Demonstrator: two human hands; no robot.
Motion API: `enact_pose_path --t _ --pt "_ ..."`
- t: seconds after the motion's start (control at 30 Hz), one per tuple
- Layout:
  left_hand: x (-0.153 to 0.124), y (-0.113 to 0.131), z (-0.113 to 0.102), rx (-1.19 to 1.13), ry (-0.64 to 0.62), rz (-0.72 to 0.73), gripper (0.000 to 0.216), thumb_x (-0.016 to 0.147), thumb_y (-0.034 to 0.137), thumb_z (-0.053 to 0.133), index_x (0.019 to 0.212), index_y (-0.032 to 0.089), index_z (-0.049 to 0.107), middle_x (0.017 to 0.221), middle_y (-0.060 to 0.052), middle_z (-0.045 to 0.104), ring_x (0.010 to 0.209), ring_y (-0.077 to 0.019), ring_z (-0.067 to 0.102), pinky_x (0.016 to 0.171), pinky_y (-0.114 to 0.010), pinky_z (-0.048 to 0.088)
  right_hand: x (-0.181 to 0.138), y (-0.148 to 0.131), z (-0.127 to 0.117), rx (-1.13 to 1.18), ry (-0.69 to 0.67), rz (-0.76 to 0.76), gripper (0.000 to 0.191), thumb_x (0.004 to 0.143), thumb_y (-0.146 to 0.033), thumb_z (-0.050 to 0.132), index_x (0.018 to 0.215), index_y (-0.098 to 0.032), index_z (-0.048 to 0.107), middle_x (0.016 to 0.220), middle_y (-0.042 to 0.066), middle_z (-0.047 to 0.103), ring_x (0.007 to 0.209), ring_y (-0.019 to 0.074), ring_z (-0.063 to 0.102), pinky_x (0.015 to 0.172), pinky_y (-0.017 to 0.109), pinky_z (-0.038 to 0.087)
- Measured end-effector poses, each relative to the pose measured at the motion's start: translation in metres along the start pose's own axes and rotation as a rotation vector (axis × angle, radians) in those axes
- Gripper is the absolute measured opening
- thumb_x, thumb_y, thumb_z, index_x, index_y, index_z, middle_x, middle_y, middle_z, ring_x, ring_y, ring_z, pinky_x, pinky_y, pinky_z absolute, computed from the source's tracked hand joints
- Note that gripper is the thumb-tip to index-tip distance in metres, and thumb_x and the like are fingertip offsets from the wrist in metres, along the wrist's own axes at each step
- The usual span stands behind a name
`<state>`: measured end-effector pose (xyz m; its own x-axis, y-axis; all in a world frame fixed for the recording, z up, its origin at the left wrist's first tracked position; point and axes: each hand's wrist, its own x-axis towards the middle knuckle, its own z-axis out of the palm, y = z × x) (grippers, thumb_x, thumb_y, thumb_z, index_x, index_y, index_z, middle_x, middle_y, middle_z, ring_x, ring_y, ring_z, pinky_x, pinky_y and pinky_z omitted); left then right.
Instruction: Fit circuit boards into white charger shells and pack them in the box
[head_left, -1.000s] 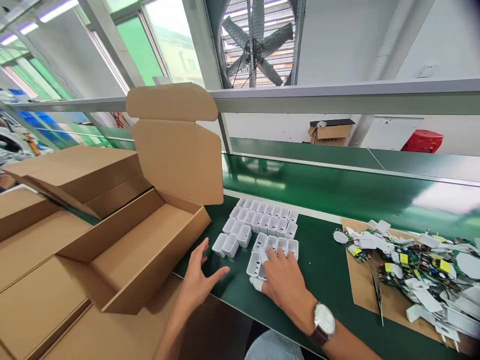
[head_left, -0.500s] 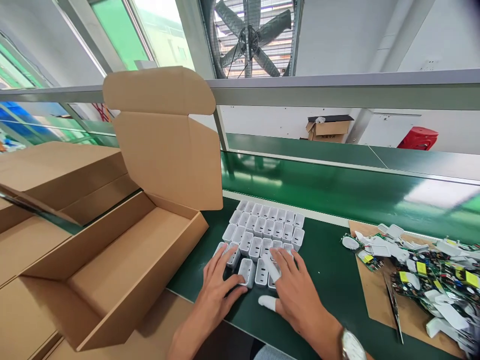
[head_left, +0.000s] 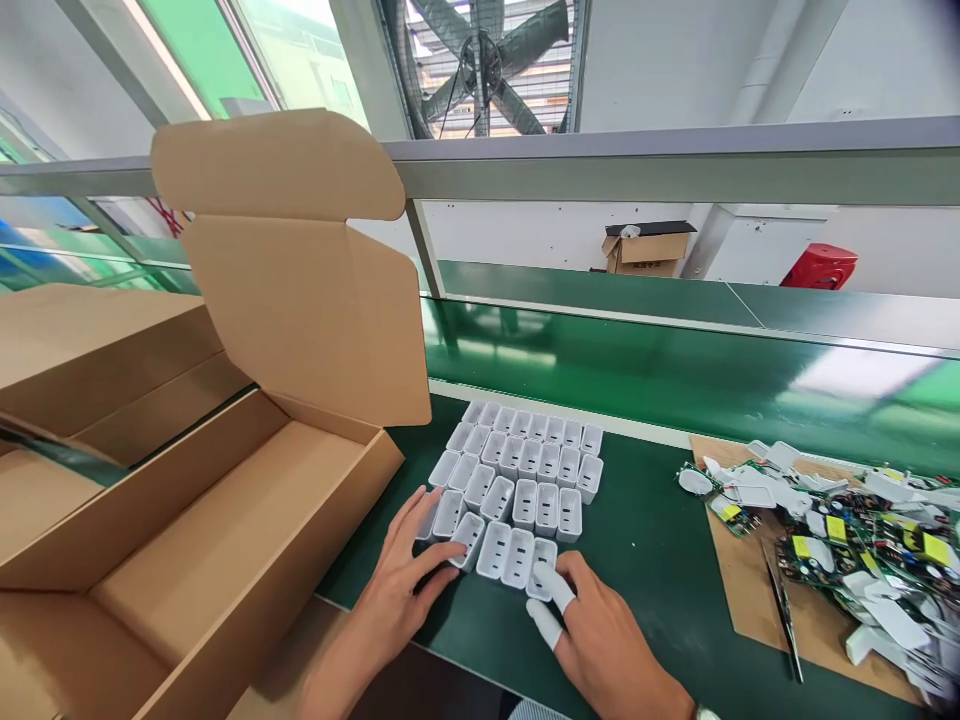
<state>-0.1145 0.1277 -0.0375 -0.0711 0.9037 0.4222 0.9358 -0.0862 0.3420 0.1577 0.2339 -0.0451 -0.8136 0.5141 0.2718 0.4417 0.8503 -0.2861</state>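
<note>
Rows of small white plastic casings, open-topped with slots in their bottoms, stand on the green table. My left hand is at the left of the front rows. Its index finger and thumb close on a slightly tilted casing, while the other fingers reach along the leftmost casing of the row behind. My right hand wears white finger cots on thumb and index finger. These fingertips grip the right-hand casing of the short front row; the remaining fingers are curled and partly hidden.
A large open cardboard box with its lid raised stands left, beside more boxes. At right, circuit boards and white parts pile on a cardboard sheet, with tweezers on it. A green belt runs behind.
My right hand has moved from over the casings to the front row's right end. Front casings now stand closer in line, and one beside my left hand tilts. The view has shifted slightly.
</note>
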Motion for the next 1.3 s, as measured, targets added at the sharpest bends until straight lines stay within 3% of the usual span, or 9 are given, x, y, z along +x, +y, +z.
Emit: enact_pose_path --t 0.13,0.23,0.3,0.4,0.6,0.77,0.9,1.1,1.3 --pt "-0.004 -0.006 0.001 -0.068 -0.044 -0.075 0.027 0.097 0.026 0.064 0.122 0.035 0.07 0.169 -0.005 0.031 0.154 -0.0383 0.036 0.115 -0.06 0.049 0.005 -0.004 0.01 -0.007 -0.04 -0.022 0.017 0.084 -0.004 0.058 0.082 -0.02 0.061 0.112 0.011 0.064 0.088 0.0263 0.073 0.068 0.036 0.064" --pt "-0.005 -0.009 0.002 -0.124 -0.073 -0.228 0.065 0.089 0.036 0.077 0.148 0.041 0.051 0.172 -0.007 0.024 0.154 -0.0406 0.036 0.115 -0.059 0.05 0.007 -0.004 0.014 0.015 -0.018 0.002 0.016 0.088 -0.005 0.055 0.087 -0.02 0.063 0.113 0.012 0.065 0.086 0.0257 0.073 0.069 0.036 0.064" --pt "-0.001 -0.012 0.004 -0.154 -0.063 -0.311 0.096 0.08 0.044 0.085 0.16 0.043 0.032 0.173 -0.009 0.019 0.155 -0.0431 0.032 0.114 -0.061 0.049 0.007 -0.005 0.015 0.067 0.003 0.056 0.018 0.092 -0.012 0.055 0.106 -0.019 0.064 0.114 0.012 0.065 0.08 0.0248 0.072 0.067 0.038 0.064" --pt "0.006 -0.015 0.007 -0.182 -0.049 -0.344 0.117 0.074 0.051 0.088 0.165 0.044 0.014 0.173 -0.011 0.018 0.156 -0.0451 0.029 0.116 -0.064 0.046 0.005 -0.004 0.012 0.192 0.046 0.176 0.051 0.094 -0.023 0.059 0.143 -0.022 0.048 0.117 0.011 0.065 0.08 0.0251 0.073 0.068 0.04 0.064" --pt "0.011 -0.018 0.013 -0.159 -0.045 -0.325 0.108 0.082 0.051 0.082 0.165 0.044 0.012 0.171 -0.009 0.026 0.155 -0.0417 0.035 0.118 -0.062 0.045 0.002 0.005 -0.001 0.331 0.146 0.276 0.063 0.094 -0.023 0.059 0.152 -0.03 0.038 0.118 0.009 0.064 0.083 0.0238 0.072 0.072 0.039 0.065" --pt "0.01 -0.004 0.015 -0.072 -0.045 -0.317 0.11 0.08 0.056 0.082 0.165 0.044 0.013 0.175 -0.01 0.012 0.155 -0.0461 0.03 0.112 -0.065 0.049 0.017 0.04 -0.006 0.466 0.465 0.477 0.069 0.095 -0.045 0.065 0.155 -0.027 0.037 0.148 0.016 0.05 0.132 0.034 0.057 0.109 0.054 0.053" --pt "0.018 0.007 0.026 0.038 -0.001 -0.194 0.114 0.075 0.059 0.086 0.165 0.043 0.018 0.174 -0.012 0.017 0.156 -0.0494 0.024 0.115 -0.069 0.041 0.052 0.074 0.007 0.754 0.5 0.716 0.069 0.103 -0.057 0.048 0.161 -0.025 0.03 0.162 0.015 0.041 0.15 0.0325 0.041 0.122 0.058 0.037" --pt "0.025 -0.001 0.034 0.121 -0.01 -0.116 0.109 0.078 0.068 0.078 0.165 0.038 0.02 0.172 -0.016 0.025 0.155 -0.0486 0.028 0.112 -0.063 0.046 0.092 0.078 0.023 0.895 0.513 0.551 0.066 0.107 -0.048 0.039 0.166 -0.023 0.022 0.153 0.014 0.054 0.143 0.0283 0.05 0.12 0.052 0.041" --pt "0.025 -0.016 0.032 0.138 -0.005 -0.129 0.105 0.081 0.068 0.075 0.165 0.039 0.019 0.172 -0.015 0.025 0.156 -0.0468 0.028 0.113 -0.064 0.045 0.108 0.066 0.028 0.894 0.502 0.579 0.066 0.104 -0.042 0.036 0.164 -0.02 0.024 0.156 0.014 0.051 0.146 0.0265 0.047 0.12 0.048 0.041"
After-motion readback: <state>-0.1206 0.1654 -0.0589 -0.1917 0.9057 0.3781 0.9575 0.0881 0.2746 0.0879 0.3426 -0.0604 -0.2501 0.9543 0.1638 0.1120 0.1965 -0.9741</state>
